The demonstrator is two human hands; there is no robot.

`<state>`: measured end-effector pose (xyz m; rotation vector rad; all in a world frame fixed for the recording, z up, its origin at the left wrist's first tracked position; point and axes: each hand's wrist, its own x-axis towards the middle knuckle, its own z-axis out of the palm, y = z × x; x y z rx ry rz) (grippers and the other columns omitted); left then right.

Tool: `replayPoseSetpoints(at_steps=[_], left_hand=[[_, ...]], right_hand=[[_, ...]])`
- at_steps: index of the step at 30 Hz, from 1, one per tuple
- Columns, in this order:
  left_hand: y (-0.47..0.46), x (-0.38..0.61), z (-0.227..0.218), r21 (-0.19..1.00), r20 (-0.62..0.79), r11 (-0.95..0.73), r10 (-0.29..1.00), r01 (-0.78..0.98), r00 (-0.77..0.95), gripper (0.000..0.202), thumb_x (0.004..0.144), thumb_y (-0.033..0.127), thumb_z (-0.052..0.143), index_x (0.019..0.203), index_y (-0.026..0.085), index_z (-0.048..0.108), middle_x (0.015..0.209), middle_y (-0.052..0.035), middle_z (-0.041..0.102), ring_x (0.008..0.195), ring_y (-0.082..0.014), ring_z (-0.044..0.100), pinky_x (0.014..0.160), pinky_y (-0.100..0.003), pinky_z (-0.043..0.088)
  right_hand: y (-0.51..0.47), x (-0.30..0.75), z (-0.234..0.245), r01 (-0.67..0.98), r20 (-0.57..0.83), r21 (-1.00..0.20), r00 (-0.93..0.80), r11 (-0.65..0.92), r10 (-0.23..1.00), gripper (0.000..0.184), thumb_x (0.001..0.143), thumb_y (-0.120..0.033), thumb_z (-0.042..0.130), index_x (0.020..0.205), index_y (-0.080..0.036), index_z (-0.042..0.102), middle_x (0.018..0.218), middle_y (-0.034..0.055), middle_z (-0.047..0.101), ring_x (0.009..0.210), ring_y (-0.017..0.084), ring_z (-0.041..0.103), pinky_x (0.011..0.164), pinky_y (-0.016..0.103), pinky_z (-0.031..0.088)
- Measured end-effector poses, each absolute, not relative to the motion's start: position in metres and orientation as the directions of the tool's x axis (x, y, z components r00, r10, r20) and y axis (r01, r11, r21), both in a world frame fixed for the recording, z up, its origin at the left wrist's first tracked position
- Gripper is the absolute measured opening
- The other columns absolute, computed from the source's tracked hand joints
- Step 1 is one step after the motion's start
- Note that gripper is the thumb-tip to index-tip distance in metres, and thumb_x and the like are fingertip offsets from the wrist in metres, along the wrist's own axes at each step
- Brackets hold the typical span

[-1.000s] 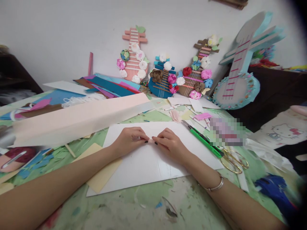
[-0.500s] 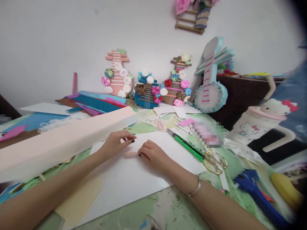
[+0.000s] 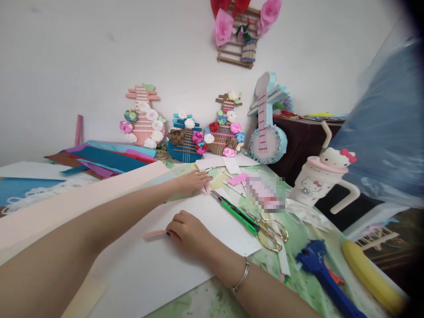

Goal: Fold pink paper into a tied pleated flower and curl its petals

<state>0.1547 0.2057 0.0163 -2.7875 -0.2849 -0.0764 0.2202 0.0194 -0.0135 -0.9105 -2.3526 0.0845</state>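
Observation:
My right hand (image 3: 190, 232) is closed, pinching one end of a thin pale pink paper piece (image 3: 155, 234) just above a white board (image 3: 139, 269). Farther off, my left hand (image 3: 192, 182) reaches over the board's back edge with its fingers stretched out. Under its fingertips lies another small pale pink paper piece (image 3: 205, 189); whether they touch is hard to make out. Just right of that hand a green utility knife (image 3: 238, 214) rests on the board, beside gold-handled scissors (image 3: 273, 234).
A long pale pink paper strip (image 3: 132, 181) spans the left. Paper-flowered lute models (image 3: 183, 143) lean on the wall. At right are a lidded cup (image 3: 318, 181), a blue glue gun (image 3: 318, 260) and a yellow object (image 3: 371, 274). Coloured sheets (image 3: 106, 157) lie at back left.
My left hand has moved away from the right hand, forward to the loose pink paper piece. The right hand keeps its pink piece. The view has swung right and up.

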Motion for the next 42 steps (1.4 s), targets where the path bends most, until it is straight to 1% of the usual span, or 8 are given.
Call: replayPoseSetpoints(at_steps=[4,8,15,19,22,26,34,42], left_hand=[[0.213,0.170,0.028,-0.310,0.005,-0.949,0.053,0.052,0.999,0.056,0.061,0.008,0.058,0.116,0.019,0.050,0.109,-0.0116,0.060,0.115,-0.0277,0.045,0.096,-0.038,0.027],[0.212,0.177,0.034,-0.322,0.001,-0.946,0.033,0.032,0.999,0.040,0.057,0.009,0.060,0.096,0.018,0.056,0.088,-0.0106,0.059,0.093,-0.0266,0.049,0.085,-0.038,0.033],[0.211,0.172,0.032,-0.302,-0.024,-0.948,0.118,0.106,0.993,0.030,0.059,0.010,0.057,0.089,0.014,0.051,0.091,-0.0124,0.056,0.086,-0.0260,0.049,0.076,-0.036,0.035],[0.208,0.165,0.033,-0.275,-0.024,-0.947,0.180,0.167,0.983,0.034,0.063,0.011,0.056,0.096,0.013,0.049,0.087,-0.0118,0.057,0.082,-0.0246,0.051,0.076,-0.034,0.036],[0.206,0.160,0.032,-0.250,-0.005,-0.955,0.164,0.158,0.986,0.037,0.064,0.008,0.054,0.101,0.014,0.049,0.089,-0.0114,0.058,0.082,-0.0241,0.052,0.074,-0.033,0.036],[0.208,0.155,0.027,-0.194,0.031,-0.969,0.150,0.153,0.988,0.024,0.069,0.007,0.049,0.091,0.015,0.054,0.088,-0.0104,0.058,0.079,-0.0226,0.053,0.071,-0.031,0.036],[0.219,0.137,0.034,-0.024,0.119,-0.958,0.280,0.285,0.953,0.015,0.078,0.011,0.043,0.075,0.016,0.058,0.076,-0.0064,0.060,0.073,-0.0174,0.054,0.068,-0.025,0.037],[0.195,0.075,0.050,0.156,0.271,-0.824,0.566,0.545,0.779,0.022,0.083,0.030,0.042,0.076,0.016,0.057,0.065,-0.0017,0.060,0.061,-0.0139,0.053,0.059,-0.022,0.035]], right_hand=[[0.020,0.220,-0.015,0.598,0.507,-0.262,-0.582,0.757,0.636,0.015,0.085,-0.012,0.047,0.082,-0.016,0.061,0.075,0.0046,0.057,0.075,0.015,0.046,0.068,0.024,0.036],[0.020,0.220,-0.015,0.609,0.489,-0.252,-0.591,0.752,0.642,0.015,0.084,-0.012,0.047,0.081,-0.016,0.061,0.074,0.0044,0.057,0.073,0.015,0.045,0.066,0.025,0.036],[0.020,0.220,-0.013,0.624,0.487,-0.226,-0.593,0.748,0.641,0.017,0.084,-0.012,0.046,0.080,-0.016,0.062,0.072,0.0042,0.056,0.070,0.015,0.044,0.065,0.025,0.035],[0.021,0.220,-0.015,0.613,0.492,-0.225,-0.599,0.757,0.631,0.017,0.084,-0.012,0.046,0.081,-0.016,0.062,0.073,0.0042,0.056,0.070,0.014,0.043,0.064,0.025,0.034],[0.021,0.220,-0.016,0.618,0.489,-0.225,-0.597,0.753,0.636,0.017,0.085,-0.013,0.046,0.082,-0.016,0.062,0.073,0.0045,0.056,0.071,0.014,0.044,0.064,0.025,0.033],[0.021,0.220,-0.015,0.622,0.486,-0.230,-0.593,0.748,0.642,0.017,0.086,-0.014,0.046,0.083,-0.016,0.063,0.073,0.0047,0.056,0.071,0.015,0.044,0.065,0.025,0.034],[0.022,0.220,-0.014,0.616,0.499,-0.242,-0.584,0.750,0.641,0.017,0.086,-0.014,0.046,0.085,-0.015,0.063,0.076,0.0052,0.060,0.074,0.015,0.047,0.067,0.025,0.036],[0.024,0.221,-0.017,0.601,0.513,-0.310,-0.546,0.737,0.662,0.016,0.086,-0.012,0.047,0.085,-0.015,0.063,0.078,0.0064,0.063,0.077,0.016,0.052,0.069,0.026,0.040]])
